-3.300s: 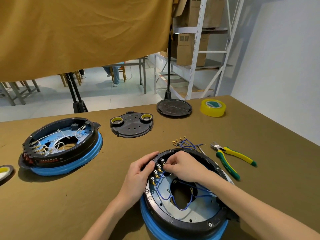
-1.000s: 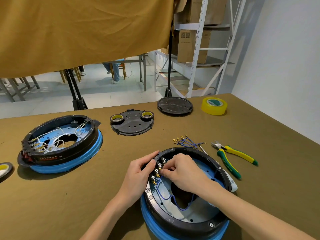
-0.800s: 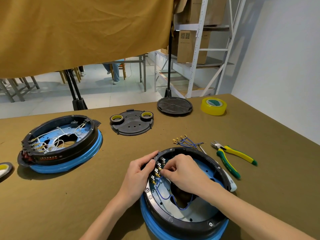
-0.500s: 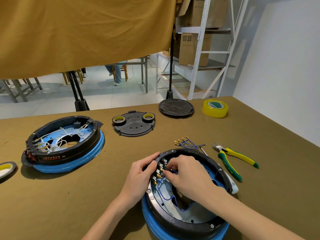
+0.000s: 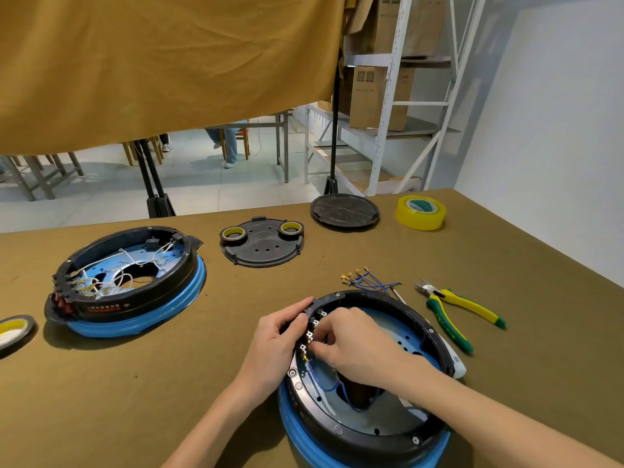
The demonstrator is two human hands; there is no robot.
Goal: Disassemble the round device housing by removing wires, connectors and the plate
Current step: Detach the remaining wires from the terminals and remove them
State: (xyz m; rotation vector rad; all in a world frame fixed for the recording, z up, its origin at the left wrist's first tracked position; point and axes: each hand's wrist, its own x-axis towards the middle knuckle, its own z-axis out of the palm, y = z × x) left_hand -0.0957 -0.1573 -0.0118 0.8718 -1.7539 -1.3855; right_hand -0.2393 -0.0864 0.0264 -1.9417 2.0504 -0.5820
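A round black housing with a blue base ring [image 5: 368, 430] lies in front of me, its metal plate [image 5: 388, 417] showing inside. My left hand [image 5: 275, 346] grips the housing's left rim beside a row of gold-tipped connectors [image 5: 308, 337]. My right hand [image 5: 358, 346] reaches inside and pinches a connector on that row; the fingertips hide it. A blue wire [image 5: 332, 388] loops over the plate below my right hand. Removed blue wires with gold terminals [image 5: 366, 282] lie on the table just behind the housing.
A second housing with white wires [image 5: 128, 282] sits at the left. A black cover plate with two tape rolls [image 5: 261, 246], a round black lid [image 5: 344, 211] and yellow tape [image 5: 420, 212] lie farther back. Green-yellow pliers [image 5: 452, 312] and a white-handled tool [image 5: 454, 363] lie at the right.
My right hand has worked a little down the connector row, and fewer blue wire loops lie over the plate than 3.3 s ago. My left hand keeps its hold on the rim.
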